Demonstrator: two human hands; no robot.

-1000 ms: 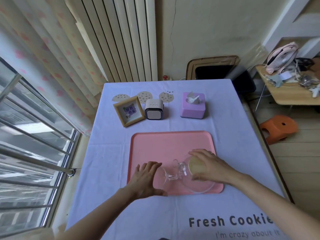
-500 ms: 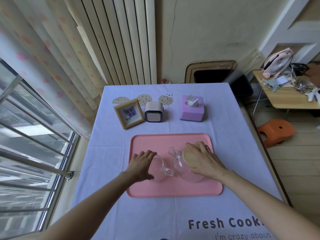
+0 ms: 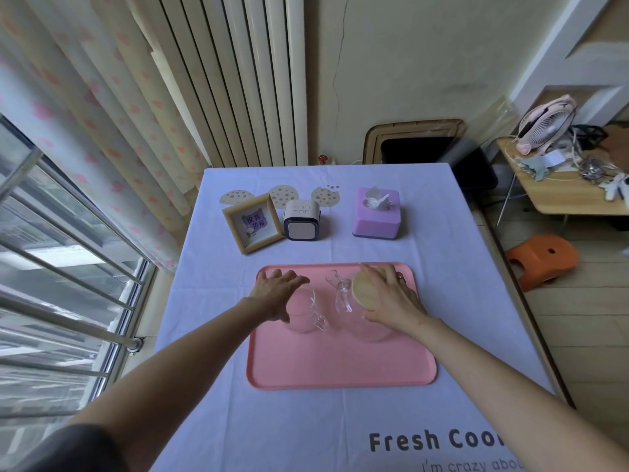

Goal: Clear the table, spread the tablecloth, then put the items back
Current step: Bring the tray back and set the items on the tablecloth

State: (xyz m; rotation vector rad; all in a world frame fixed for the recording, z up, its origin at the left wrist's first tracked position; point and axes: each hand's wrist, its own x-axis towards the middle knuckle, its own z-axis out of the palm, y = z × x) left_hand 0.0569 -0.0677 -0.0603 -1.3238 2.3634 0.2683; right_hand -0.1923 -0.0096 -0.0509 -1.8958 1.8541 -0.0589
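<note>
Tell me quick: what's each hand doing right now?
Left hand: grips the cup from above.
Right hand: grips the teapot around its lid.

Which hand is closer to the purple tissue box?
The right hand, directly on the near side of the purple square tissue box; the left hand lies further off, towards the window side.

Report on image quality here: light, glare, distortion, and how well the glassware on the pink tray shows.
Head view: soft daylight enters from the window at left, shadows weak, no harsh glare; the wide-angle lens fans the radiator ribs outward; the clear glass cup and glass teapot nearly vanish against the pink tray, traced mainly by thin highlights.
</note>
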